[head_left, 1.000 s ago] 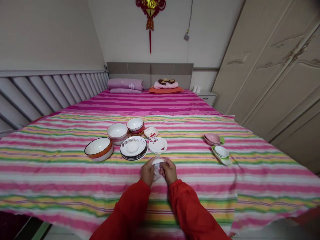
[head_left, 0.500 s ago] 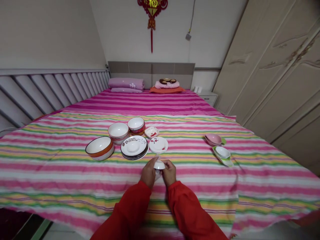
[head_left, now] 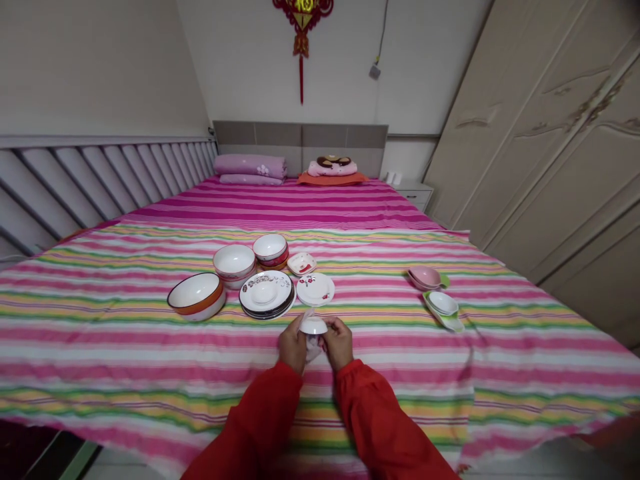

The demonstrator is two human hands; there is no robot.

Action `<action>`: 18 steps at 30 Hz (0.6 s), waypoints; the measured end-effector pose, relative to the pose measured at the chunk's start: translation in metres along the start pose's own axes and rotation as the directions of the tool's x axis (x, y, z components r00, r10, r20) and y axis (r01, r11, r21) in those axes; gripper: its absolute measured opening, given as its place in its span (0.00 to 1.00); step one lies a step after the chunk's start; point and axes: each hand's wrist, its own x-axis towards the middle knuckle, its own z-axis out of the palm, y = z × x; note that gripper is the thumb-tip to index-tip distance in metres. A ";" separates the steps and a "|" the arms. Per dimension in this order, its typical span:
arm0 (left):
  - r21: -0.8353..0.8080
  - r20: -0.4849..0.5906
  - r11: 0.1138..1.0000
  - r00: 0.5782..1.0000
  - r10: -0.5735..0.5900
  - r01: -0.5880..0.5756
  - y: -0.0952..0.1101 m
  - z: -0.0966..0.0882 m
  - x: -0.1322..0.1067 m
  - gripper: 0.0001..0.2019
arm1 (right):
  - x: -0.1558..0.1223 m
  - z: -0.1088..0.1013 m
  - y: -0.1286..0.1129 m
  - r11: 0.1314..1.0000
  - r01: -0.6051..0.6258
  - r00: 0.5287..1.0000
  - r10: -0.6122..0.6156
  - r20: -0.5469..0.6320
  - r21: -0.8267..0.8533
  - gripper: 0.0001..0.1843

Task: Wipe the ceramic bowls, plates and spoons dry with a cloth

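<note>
Between my hands is a small white bowl (head_left: 313,326), tilted so that its outside faces up. My left hand (head_left: 292,344) is closed on the bowl's left side, along with a thin whitish cloth or tissue (head_left: 314,349) that shows above and below the bowl. My right hand (head_left: 339,343) pinches the right edge of the rim. Just beyond them lie a stack of flowered small plates (head_left: 316,289) and a stack of dark-rimmed plates (head_left: 267,291).
A large orange-banded bowl (head_left: 197,297), stacked bowls (head_left: 234,260), more bowls (head_left: 271,248) and a square dish (head_left: 302,263) stand to the left and behind. On the right are pink bowls (head_left: 424,276) and a small white bowl (head_left: 443,303) in a green-and-white dish. A striped cloth (head_left: 380,400) covers the bed.
The small bowl has risen slightly and shifted a little left in my hands. More of the whitish cloth shows beneath it. The dishes on the bed stay in place; the view has shifted slightly.
</note>
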 end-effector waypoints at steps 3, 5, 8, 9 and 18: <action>0.033 0.040 0.998 0.997 0.060 -0.061 -0.002 -0.001 -0.003 0.20 | 0.001 -0.004 -0.001 1.000 -0.014 0.999 0.015 0.043 -0.019 0.05; -0.024 0.087 1.000 0.996 0.002 0.001 -0.001 0.003 -0.005 0.21 | 0.003 -0.007 -0.002 0.999 -0.046 0.995 0.047 0.090 -0.012 0.05; -0.140 0.165 0.981 0.980 -0.112 0.135 0.003 0.009 -0.006 0.24 | 0.005 -0.009 -0.004 0.996 -0.085 0.987 0.086 0.134 -0.009 0.04; -0.164 0.177 0.972 0.975 -0.137 0.167 0.004 0.011 -0.005 0.24 | 0.005 -0.008 -0.004 0.997 -0.081 0.988 0.082 0.130 -0.010 0.04; -0.256 0.155 0.952 0.980 -0.128 0.165 0.016 0.008 -0.011 0.26 | 0.006 -0.008 -0.001 0.994 -0.100 0.991 0.095 0.090 0.050 0.08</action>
